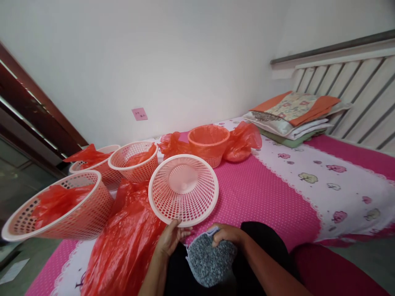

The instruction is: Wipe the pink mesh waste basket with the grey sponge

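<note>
Low in the middle of the head view, my left hand [171,239] is at the near rim of an empty pale pink plastic basket [184,174]. Its thumb lies over the rim with the fingers beneath. The basket tilts so that its mouth faces me. Closed around the upper edge of a grey speckled, fuzzy cloth pad [210,261] is my right hand [226,235]. Pale edging runs along the pad's side, and it hangs just above my dark-clad lap. Beside the basket, to the left, a crumpled red plastic bag [123,246] spreads over the bed.
Several more baskets with red plastic in them stand left and behind, among them a near-left basket [101,205] and a back basket [210,142]. A tied red bag [243,142] sits beside that one. Folded bedding [296,115] is stacked by the white headboard [348,86].
</note>
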`<state>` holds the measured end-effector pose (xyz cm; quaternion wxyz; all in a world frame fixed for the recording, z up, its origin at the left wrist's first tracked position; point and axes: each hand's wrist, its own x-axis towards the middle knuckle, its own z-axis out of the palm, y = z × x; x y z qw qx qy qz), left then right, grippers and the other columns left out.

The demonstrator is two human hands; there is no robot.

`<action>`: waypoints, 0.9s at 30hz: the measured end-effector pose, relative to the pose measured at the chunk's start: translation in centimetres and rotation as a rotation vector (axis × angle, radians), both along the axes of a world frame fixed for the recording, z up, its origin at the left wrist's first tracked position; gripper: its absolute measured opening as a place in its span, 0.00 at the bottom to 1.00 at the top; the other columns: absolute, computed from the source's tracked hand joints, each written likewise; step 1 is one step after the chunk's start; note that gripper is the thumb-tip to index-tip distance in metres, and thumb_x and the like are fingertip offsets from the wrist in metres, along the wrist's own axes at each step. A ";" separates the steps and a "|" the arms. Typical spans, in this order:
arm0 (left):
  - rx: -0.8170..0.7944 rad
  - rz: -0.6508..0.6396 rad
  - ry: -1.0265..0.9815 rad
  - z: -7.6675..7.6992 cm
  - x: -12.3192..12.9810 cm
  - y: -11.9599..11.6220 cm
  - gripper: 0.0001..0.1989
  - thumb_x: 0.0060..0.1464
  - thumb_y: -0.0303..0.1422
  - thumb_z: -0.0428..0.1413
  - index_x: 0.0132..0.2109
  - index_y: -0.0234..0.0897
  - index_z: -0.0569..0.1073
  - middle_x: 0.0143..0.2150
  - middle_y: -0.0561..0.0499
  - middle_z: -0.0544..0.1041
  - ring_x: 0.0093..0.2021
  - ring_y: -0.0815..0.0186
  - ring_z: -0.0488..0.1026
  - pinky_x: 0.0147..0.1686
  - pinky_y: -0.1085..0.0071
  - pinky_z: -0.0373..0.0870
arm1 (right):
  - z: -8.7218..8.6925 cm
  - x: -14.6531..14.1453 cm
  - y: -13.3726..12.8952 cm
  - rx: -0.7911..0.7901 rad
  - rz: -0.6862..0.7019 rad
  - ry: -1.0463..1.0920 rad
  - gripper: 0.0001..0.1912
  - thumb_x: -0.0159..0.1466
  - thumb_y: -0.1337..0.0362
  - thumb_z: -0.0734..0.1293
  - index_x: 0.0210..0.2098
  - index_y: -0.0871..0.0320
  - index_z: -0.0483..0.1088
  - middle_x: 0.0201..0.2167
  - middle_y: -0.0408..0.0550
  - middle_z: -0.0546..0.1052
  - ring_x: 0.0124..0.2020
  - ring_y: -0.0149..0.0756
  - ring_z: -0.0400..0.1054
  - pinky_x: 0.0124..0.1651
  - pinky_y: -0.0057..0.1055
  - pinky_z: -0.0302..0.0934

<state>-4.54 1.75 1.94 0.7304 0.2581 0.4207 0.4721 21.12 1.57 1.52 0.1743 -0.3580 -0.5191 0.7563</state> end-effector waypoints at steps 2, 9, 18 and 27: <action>0.002 0.029 -0.017 0.2 0.3 -0.2 0.06 0.54 0.28 0.65 0.39 0.29 0.78 0.36 0.45 0.83 0.31 0.64 0.80 0.33 0.69 0.79 | 0.0 -0.1 0.0 0.024 0.016 -0.009 0.08 0.44 0.62 0.73 0.24 0.57 0.74 0.23 0.36 0.71 0.26 0.30 0.60 0.33 0.27 0.53; -0.045 0.001 -0.017 -0.3 0.8 -0.5 0.07 0.49 0.22 0.68 0.34 0.28 0.77 0.28 0.50 0.80 0.23 0.72 0.74 0.26 0.77 0.74 | 0.4 -0.5 0.1 0.037 0.065 0.027 0.08 0.44 0.62 0.72 0.24 0.57 0.75 0.23 0.37 0.71 0.26 0.30 0.60 0.33 0.28 0.54; -0.072 -0.264 -0.090 0.2 1.3 -0.6 0.16 0.58 0.29 0.60 0.51 0.26 0.77 0.44 0.34 0.84 0.48 0.49 0.82 0.50 0.56 0.77 | 1.0 -0.2 -0.3 0.036 0.069 0.073 0.11 0.43 0.62 0.72 0.28 0.57 0.78 0.25 0.37 0.73 0.29 0.31 0.62 0.39 0.29 0.56; -0.022 -0.163 0.023 0.1 1.9 -1.3 0.19 0.47 0.31 0.69 0.47 0.29 0.79 0.42 0.38 0.85 0.49 0.48 0.82 0.51 0.58 0.77 | 2.2 0.4 -1.7 -0.035 -0.007 0.418 0.19 0.45 0.64 0.75 0.37 0.61 0.80 0.31 0.44 0.81 0.32 0.37 0.73 0.45 0.33 0.63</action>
